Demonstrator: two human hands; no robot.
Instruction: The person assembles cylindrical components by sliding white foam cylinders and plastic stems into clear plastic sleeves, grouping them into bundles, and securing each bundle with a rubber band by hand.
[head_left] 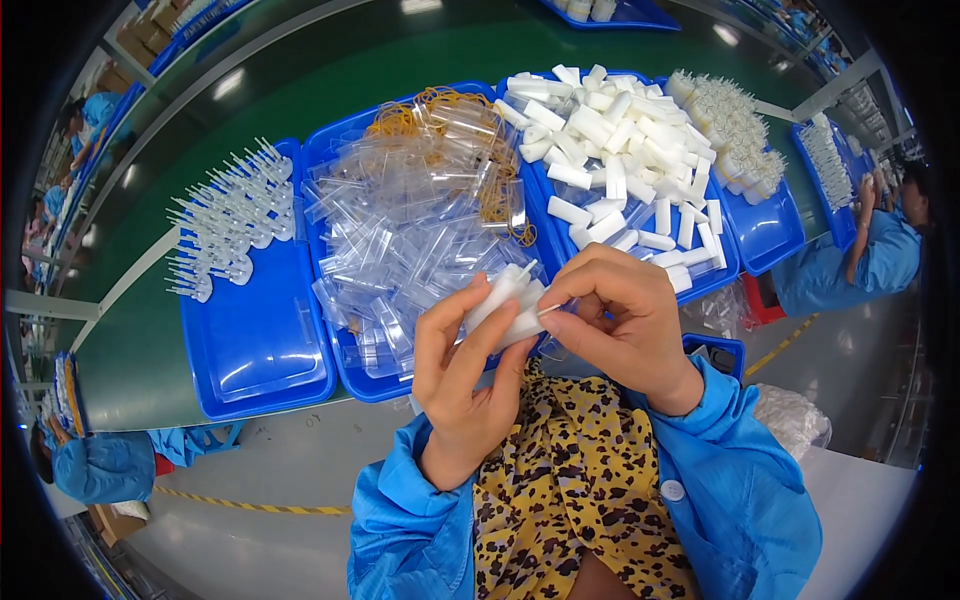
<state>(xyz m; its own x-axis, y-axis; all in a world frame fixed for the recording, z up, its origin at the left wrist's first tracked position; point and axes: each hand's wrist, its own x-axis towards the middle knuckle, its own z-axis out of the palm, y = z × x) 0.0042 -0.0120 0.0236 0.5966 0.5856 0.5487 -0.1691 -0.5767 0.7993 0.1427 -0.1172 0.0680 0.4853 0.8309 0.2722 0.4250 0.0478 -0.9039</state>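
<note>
In front of my chest, my left hand (pixel 468 375) is closed round several white cylinders (pixel 500 308), soft-looking like foam. My right hand (pixel 625 322) pinches a thin pale stem at the right end of one cylinder; its other fingers are curled in. How far the stem goes into the cylinder is hidden. Just beyond my hands stands a blue tray (pixel 352 378) heaped with clear plastic sleeves (pixel 385 240) and orange rubber bands (pixel 430 115). Right of it, another blue tray (pixel 728 262) holds a pile of loose white cylinders (pixel 625 140).
At the left, a blue tray (pixel 265 350) carries rows of white thin-stemmed parts (pixel 235 215). The far-right blue tray (pixel 775 240) holds clustered white pieces (pixel 728 130). All stand on a green table (pixel 130 350). Co-workers in blue sit at the right (pixel 845 265) and left (pixel 105 465).
</note>
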